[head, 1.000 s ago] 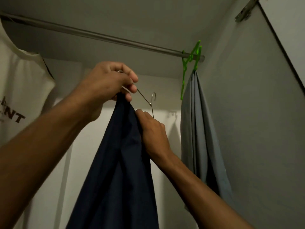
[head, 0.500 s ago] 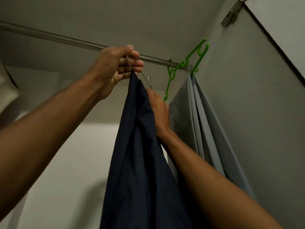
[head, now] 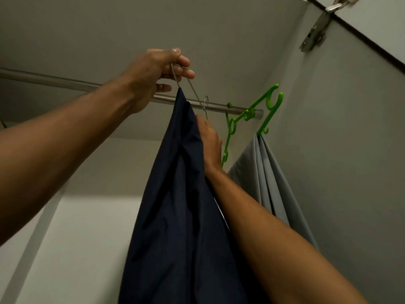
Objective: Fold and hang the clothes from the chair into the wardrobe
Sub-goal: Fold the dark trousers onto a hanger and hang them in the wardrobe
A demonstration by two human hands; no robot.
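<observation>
Navy cloth [head: 182, 205]: dark garment draped over a wire hanger [head: 192, 88], hanging straight down the middle of the wardrobe, just under the rod [head: 65, 81]
Wire hanger: thin metal, held up at rod height; its little hook [head: 206, 104] sits right by the rod (can't tell if it's actually on it)
Left hand [head: 153, 73]: raised high, fingers curled and pinching the wire at the top, cloth dropping from just below the fingers
Right hand [head: 209, 141]: tucked against the right edge of the navy cloth, just below the hook; fingertips hidden behind the fabric, so can't tell how they lie
Rod: grey metal bar running from the left edge over to the right wall
Green hanger [head: 252, 115]: plastic, hooked at the right end of the rod, tilted
Grey cloth [head: 269, 176]: hangs from the green hanger near the right wall, just right of the right arm
Hinge [head: 315, 34]: metal, top right corner
</observation>
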